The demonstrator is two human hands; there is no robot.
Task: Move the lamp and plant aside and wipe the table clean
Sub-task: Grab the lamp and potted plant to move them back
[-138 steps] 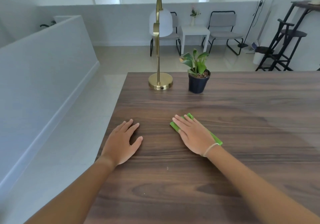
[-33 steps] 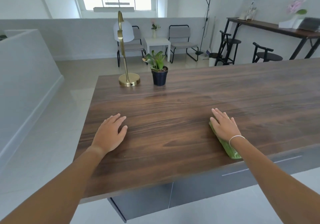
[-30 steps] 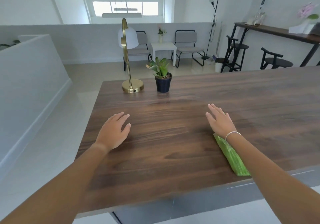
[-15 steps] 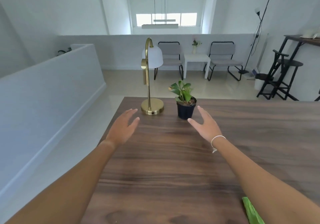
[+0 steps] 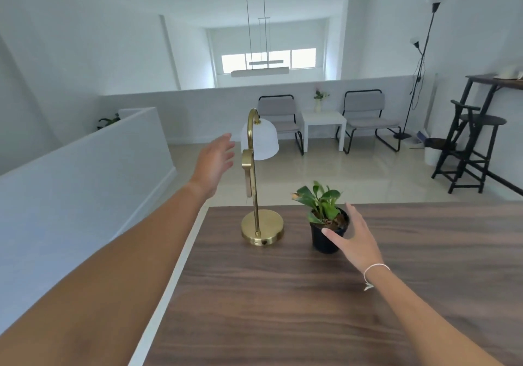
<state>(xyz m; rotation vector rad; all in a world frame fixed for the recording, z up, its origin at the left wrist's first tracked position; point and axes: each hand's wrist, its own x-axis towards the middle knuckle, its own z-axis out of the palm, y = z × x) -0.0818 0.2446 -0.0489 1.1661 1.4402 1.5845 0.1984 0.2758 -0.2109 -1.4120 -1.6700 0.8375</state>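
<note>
A brass lamp (image 5: 256, 195) with a white shade stands on its round base near the far left corner of the dark wood table (image 5: 283, 295). A small green plant in a black pot (image 5: 324, 236) stands to its right. My left hand (image 5: 215, 163) is raised and open just left of the lamp's stem, apart from it. My right hand (image 5: 353, 242) is open at the right side of the pot, thumb across its front, fingers spread. The green cloth is out of view.
The table's left edge (image 5: 169, 280) drops to the floor beside a low white partition (image 5: 85, 184). Beyond the far edge stand two grey chairs (image 5: 365, 119), a white side table (image 5: 322, 123) and black stools (image 5: 469, 144).
Both hands left the tabletop and reached forward. The left rose beside the lamp's stem, the right came up to the pot. The green cloth was let go and left behind, now out of view.
</note>
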